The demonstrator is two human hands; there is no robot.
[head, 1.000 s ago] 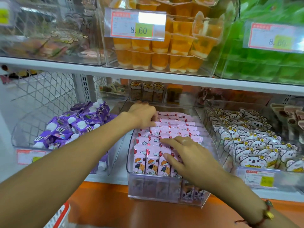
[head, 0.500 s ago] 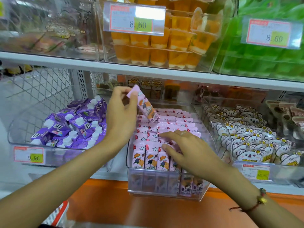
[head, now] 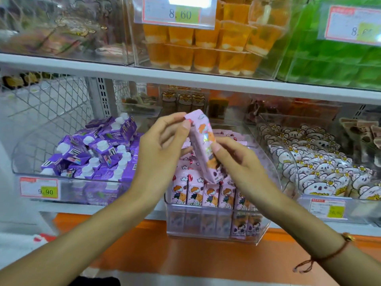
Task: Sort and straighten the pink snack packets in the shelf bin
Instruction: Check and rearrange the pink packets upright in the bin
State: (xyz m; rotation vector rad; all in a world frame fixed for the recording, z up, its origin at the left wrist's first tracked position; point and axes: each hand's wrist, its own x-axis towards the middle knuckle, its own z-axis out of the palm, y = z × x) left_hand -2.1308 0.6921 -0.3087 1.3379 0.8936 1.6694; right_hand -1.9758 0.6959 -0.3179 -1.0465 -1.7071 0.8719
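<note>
One pink snack packet (head: 203, 144) with a cartoon figure hangs tilted above the clear shelf bin (head: 208, 223). My left hand (head: 162, 153) pinches its upper end between thumb and fingers. My right hand (head: 237, 162) grips its lower half from the right. Below them, rows of pink packets (head: 202, 195) stand upright in the bin, and a lower front row shows through the bin's clear wall. My hands hide the middle rows.
A clear bin of purple capped pouches (head: 97, 153) stands to the left, one of koala-printed packs (head: 321, 170) to the right. Above the white shelf board (head: 185, 76) are bins of orange jelly cups (head: 206, 50) and green packs (head: 334, 58). An orange ledge (head: 156, 250) runs below.
My left hand lifted one packet out of the back rows and brought it forward over the bin. My right hand left the front rows and took hold of the packet's lower half.
</note>
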